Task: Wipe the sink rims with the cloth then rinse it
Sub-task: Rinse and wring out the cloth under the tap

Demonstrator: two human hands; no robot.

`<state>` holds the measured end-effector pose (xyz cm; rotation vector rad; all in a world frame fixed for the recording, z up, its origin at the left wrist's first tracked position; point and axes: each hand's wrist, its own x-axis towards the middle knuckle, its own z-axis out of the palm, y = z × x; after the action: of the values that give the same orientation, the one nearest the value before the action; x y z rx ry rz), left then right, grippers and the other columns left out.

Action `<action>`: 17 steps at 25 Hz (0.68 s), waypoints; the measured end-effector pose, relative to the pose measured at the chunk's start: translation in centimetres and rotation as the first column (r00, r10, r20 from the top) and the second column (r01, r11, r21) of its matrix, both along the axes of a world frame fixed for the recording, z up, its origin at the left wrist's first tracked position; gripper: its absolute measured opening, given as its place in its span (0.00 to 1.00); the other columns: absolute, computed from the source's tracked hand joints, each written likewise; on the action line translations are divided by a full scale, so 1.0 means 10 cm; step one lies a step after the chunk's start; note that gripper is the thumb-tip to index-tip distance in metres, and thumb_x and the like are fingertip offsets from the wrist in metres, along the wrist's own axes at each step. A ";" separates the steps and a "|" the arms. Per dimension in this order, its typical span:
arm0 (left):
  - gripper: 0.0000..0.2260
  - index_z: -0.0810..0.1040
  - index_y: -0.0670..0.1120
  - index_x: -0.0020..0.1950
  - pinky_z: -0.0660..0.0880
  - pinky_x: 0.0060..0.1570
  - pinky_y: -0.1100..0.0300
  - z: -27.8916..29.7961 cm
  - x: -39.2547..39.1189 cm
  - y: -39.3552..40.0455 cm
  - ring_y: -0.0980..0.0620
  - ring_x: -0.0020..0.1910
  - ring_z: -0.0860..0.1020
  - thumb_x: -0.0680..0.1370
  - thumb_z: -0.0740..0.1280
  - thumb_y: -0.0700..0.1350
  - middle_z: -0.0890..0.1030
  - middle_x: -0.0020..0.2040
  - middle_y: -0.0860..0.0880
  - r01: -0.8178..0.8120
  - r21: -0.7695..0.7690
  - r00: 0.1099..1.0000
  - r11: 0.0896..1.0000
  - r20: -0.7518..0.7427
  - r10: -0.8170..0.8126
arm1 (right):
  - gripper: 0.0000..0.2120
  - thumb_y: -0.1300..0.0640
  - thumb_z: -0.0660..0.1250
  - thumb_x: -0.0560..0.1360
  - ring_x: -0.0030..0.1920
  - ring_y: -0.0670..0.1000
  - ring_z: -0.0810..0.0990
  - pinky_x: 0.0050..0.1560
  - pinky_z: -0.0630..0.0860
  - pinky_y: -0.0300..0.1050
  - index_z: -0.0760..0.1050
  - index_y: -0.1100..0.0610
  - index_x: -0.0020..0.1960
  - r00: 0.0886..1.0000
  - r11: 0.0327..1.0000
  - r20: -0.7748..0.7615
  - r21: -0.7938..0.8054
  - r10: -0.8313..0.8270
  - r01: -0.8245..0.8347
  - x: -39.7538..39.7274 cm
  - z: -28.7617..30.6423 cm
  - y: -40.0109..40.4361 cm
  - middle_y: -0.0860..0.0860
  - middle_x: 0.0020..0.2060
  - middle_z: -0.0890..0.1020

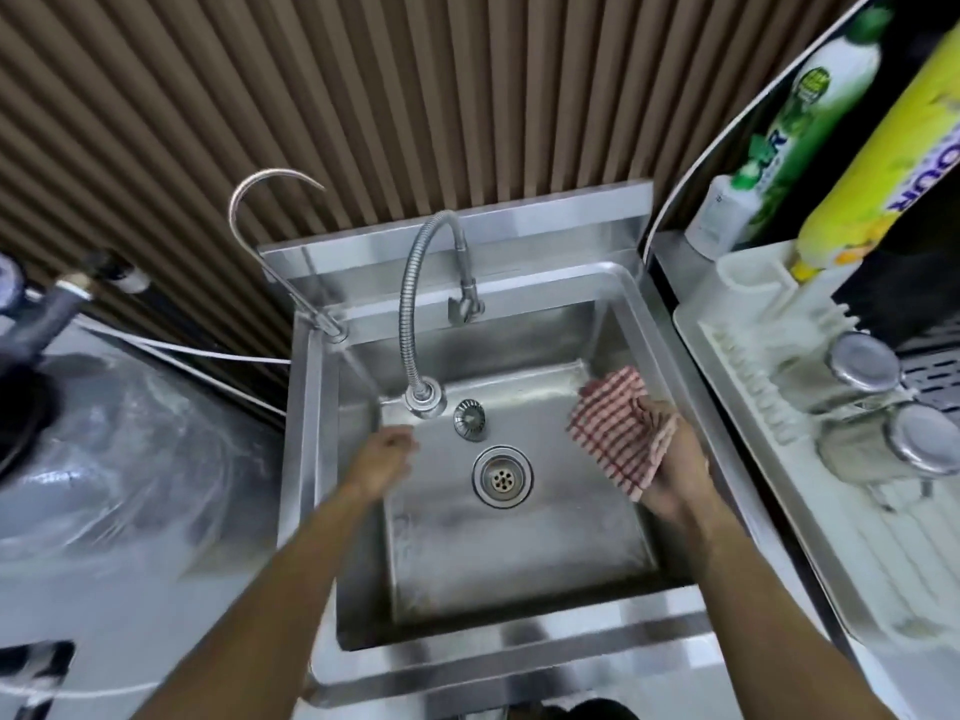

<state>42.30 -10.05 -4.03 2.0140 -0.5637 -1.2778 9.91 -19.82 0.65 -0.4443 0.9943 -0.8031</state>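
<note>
Right hand point(670, 459) grips the checked cloth point(615, 433) above the sink point(519, 657); left hand point(387, 459) fingers blurred, apparently loosely curled, holding nothing.

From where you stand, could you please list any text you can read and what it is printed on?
"OUR": yellow bottle, upside down, the end of a longer word that is cut off.
"R": green bottle, the last letter of a brand; the rest is too blurred.
Round badge on the green bottle: too small to read.
</note>
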 end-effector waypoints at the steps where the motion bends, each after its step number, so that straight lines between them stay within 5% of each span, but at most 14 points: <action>1: 0.10 0.78 0.43 0.59 0.71 0.26 0.64 0.03 0.19 -0.19 0.49 0.35 0.74 0.84 0.59 0.33 0.81 0.41 0.50 -0.018 0.000 1.000 1.000 0.014 0.018 | 0.20 0.55 0.59 0.81 0.55 0.55 0.87 0.50 0.85 0.47 0.81 0.65 0.65 0.991 0.997 0.131 0.073 -0.028 0.018 0.08 0.05 0.03 0.58 0.58 0.86; 4: 0.04 0.80 0.44 0.52 0.74 0.37 0.58 0.16 0.36 -0.85 0.50 0.38 0.76 0.80 0.68 0.37 0.83 0.34 0.55 0.057 -0.181 0.998 0.982 0.017 -0.055 | 0.20 0.54 0.61 0.79 0.56 0.58 0.86 0.52 0.85 0.51 0.82 0.64 0.64 0.967 0.975 0.233 0.216 -0.105 0.054 0.34 0.00 0.05 0.60 0.58 0.85; 7: 0.18 0.77 0.42 0.65 0.77 0.37 0.63 0.23 0.16 -1.33 0.55 0.41 0.79 0.80 0.71 0.51 0.82 0.48 0.53 0.157 -0.227 0.986 0.961 0.089 -0.140 | 0.23 0.51 0.56 0.83 0.57 0.59 0.86 0.60 0.82 0.55 0.83 0.66 0.60 0.957 0.953 0.262 0.300 -0.124 0.042 0.56 -0.16 0.03 0.62 0.59 0.85; 10: 0.17 0.79 0.44 0.59 0.76 0.33 0.65 0.24 0.01 -1.51 0.57 0.37 0.82 0.80 0.71 0.57 0.86 0.50 0.48 0.122 -0.321 0.987 0.939 0.138 -0.081 | 0.25 0.47 0.59 0.83 0.64 0.62 0.82 0.70 0.75 0.59 0.77 0.66 0.68 0.965 0.932 0.236 0.361 -0.117 0.024 0.69 -0.27 0.05 0.63 0.64 0.82; 13: 0.18 0.82 0.47 0.51 0.77 0.35 0.60 0.14 0.04 -1.51 0.56 0.37 0.83 0.80 0.67 0.62 0.88 0.45 0.47 0.092 -0.306 0.977 0.948 0.214 -0.026 | 0.27 0.41 0.59 0.83 0.57 0.60 0.86 0.59 0.82 0.58 0.80 0.64 0.63 0.968 0.938 0.228 0.347 -0.105 0.020 0.71 -0.36 0.04 0.61 0.58 0.85; 17: 0.33 0.79 0.44 0.66 0.83 0.48 0.53 0.09 0.20 -1.56 0.46 0.49 0.86 0.83 0.50 0.68 0.86 0.58 0.48 0.070 -0.062 0.967 0.996 -0.241 -0.083 | 0.37 0.30 0.59 0.80 0.66 0.64 0.80 0.71 0.72 0.66 0.73 0.60 0.73 0.945 0.951 0.312 0.310 -0.102 0.000 0.63 -0.52 0.07 0.62 0.68 0.79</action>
<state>44.26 -25.70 -3.10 1.7733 -0.5559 -1.5145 16.23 -19.10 -4.52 -0.0133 0.8048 -0.7247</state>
